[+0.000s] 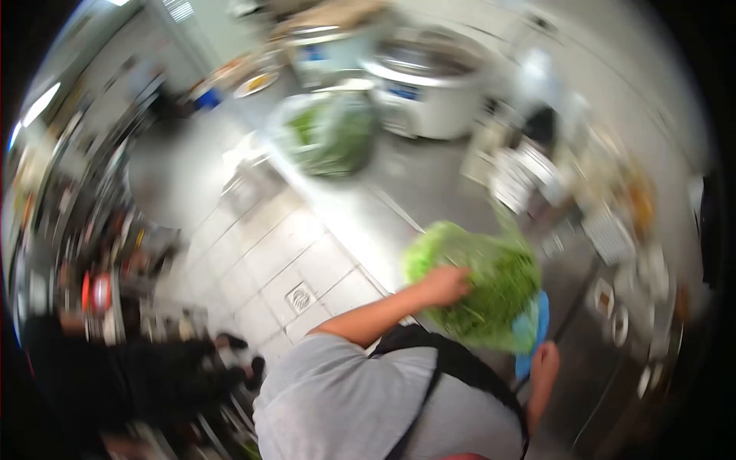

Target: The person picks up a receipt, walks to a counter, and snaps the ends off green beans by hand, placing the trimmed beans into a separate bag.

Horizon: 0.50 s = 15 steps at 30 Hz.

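Observation:
A clear plastic bag of leafy greens lies on the steel counter in front of me, with pale green leaves bulging out on its left side. My left hand reaches across to it, fingers closed at the bag's left part. Beside the bag's right edge is a flat blue thing, blurred and partly covered by the bag. My right hand is closed at the lower end of that blue thing; I cannot tell what its fingers hold.
Further along the steel counter stand another bag of greens and a large white cooker. Containers and a white box line the wall side. To the left, a person in dark clothes stands on the tiled floor.

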Each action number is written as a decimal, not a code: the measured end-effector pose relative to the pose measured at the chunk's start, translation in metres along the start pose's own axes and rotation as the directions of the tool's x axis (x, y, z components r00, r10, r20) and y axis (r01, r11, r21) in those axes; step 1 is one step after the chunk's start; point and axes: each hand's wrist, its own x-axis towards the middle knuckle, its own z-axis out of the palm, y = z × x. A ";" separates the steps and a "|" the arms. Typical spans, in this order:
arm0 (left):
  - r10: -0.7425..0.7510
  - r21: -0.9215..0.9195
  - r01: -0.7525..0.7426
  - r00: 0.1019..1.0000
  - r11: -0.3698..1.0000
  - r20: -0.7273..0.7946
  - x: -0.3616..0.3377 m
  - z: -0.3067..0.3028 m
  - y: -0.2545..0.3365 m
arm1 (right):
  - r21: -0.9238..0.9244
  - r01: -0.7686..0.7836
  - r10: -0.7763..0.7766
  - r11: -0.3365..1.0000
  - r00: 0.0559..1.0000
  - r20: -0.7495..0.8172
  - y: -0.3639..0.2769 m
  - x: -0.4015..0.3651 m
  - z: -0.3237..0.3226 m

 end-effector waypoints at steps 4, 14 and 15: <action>0.075 0.033 -0.078 0.994 0.996 0.082 -0.028 0.003 0.018 | 0.173 0.117 -0.140 0.978 0.982 0.127 -0.053 0.040 0.017; -0.226 0.084 0.237 0.967 0.968 -0.117 -0.078 -0.027 -0.008 | 0.122 0.448 -0.452 0.886 0.892 0.003 -0.069 0.200 0.065; -0.248 0.081 0.261 0.959 0.962 -0.135 -0.081 -0.030 -0.010 | 0.075 0.450 -0.452 0.890 0.892 0.001 -0.065 0.213 0.075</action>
